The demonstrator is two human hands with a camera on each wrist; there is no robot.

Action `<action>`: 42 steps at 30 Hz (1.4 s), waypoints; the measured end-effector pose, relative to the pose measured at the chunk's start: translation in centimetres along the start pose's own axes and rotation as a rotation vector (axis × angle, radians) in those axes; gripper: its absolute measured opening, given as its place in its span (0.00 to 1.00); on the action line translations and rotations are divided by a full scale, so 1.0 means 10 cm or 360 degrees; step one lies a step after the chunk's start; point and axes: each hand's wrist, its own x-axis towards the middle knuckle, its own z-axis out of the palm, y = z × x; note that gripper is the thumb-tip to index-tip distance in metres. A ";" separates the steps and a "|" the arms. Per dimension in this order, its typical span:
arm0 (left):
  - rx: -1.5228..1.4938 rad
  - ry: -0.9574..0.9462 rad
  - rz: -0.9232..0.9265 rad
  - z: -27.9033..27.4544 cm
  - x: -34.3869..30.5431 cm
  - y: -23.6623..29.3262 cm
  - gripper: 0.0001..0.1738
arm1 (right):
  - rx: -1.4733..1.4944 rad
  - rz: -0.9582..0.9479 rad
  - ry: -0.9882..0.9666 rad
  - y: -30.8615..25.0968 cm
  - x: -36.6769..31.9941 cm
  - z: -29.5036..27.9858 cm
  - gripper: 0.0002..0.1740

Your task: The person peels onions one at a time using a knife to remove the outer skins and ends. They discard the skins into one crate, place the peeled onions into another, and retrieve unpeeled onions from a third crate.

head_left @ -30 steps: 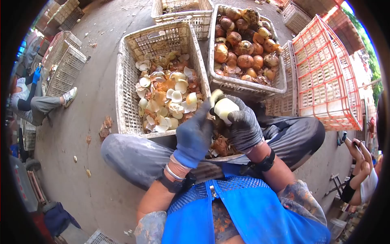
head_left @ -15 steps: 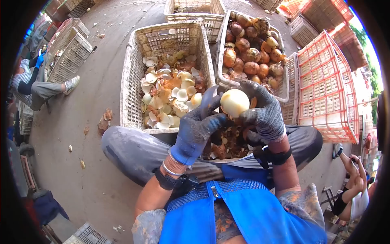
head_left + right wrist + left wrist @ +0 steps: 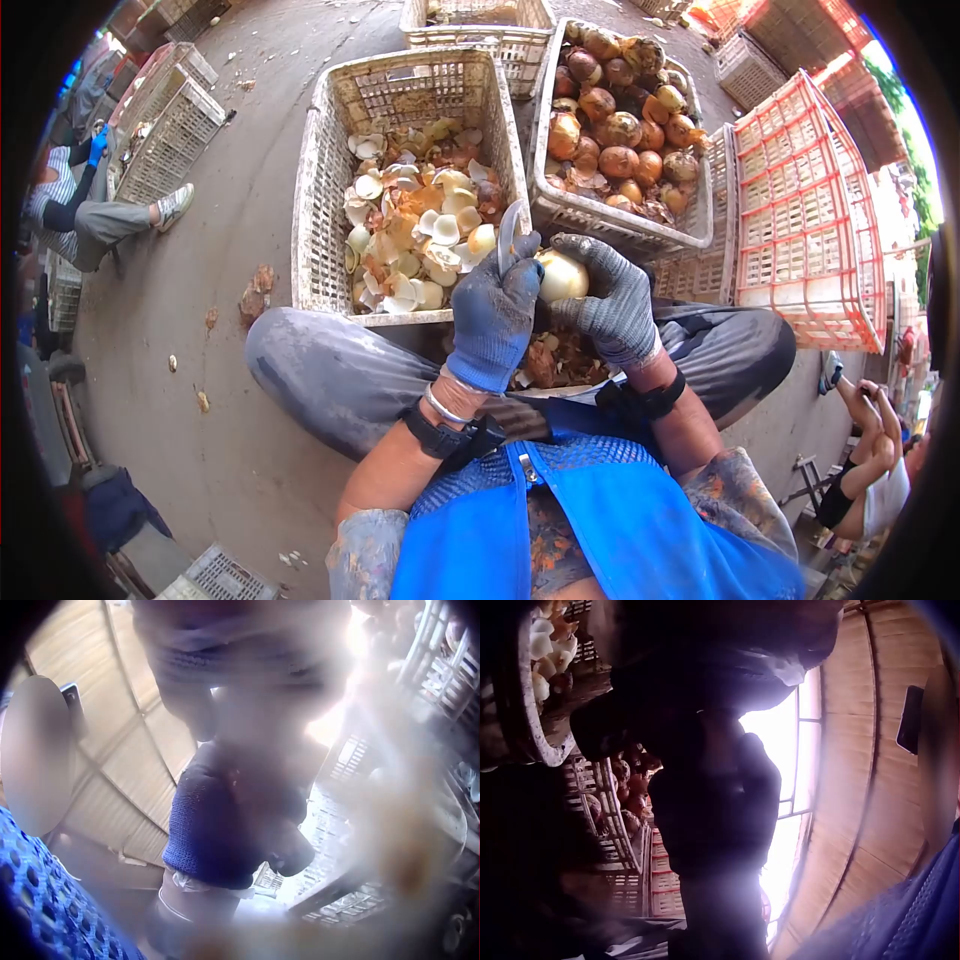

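Observation:
In the head view my gloved left hand [image 3: 493, 322] grips a knife whose curved blade [image 3: 509, 230] points up and away from me. Close beside it, my right hand [image 3: 615, 308], in a grey knit glove, holds a peeled, pale onion [image 3: 564, 275]. The left fingertips are right at the onion's near left side. Below the hands, onion skins [image 3: 553, 358] lie in a container between the legs. The left wrist view is dark, with both hands as silhouettes. In the hazy right wrist view the blue cuff of the left glove [image 3: 214, 832] shows.
A crate [image 3: 308, 215] of onion peelings stands ahead on the left. Right of it is a crate [image 3: 708, 215] of unpeeled onions. A red-and-white crate [image 3: 800, 210] stands at the far right. Another person [image 3: 70, 205] sits at the left, and more crates stand behind.
The knife swung from blurred motion to upright beside the onion. Both hands drew together and slightly lower over the last half second, and the right hand turned the onion. Earlier, a peel strip hung near the blade.

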 end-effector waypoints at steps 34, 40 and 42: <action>0.0521 0.0170 0.0516 -0.05 0.07 -0.07 0.21 | 0.0110 0.0018 0.0091 0.22 0.05 0.15 0.31; 0.0337 0.0246 0.0259 -0.18 0.15 0.00 0.28 | 0.1072 0.0543 -0.0065 -0.05 0.12 0.15 0.34; 0.0403 0.0270 0.0385 -0.16 0.15 0.02 0.28 | 0.1273 0.0618 -0.0174 0.05 0.05 0.15 0.34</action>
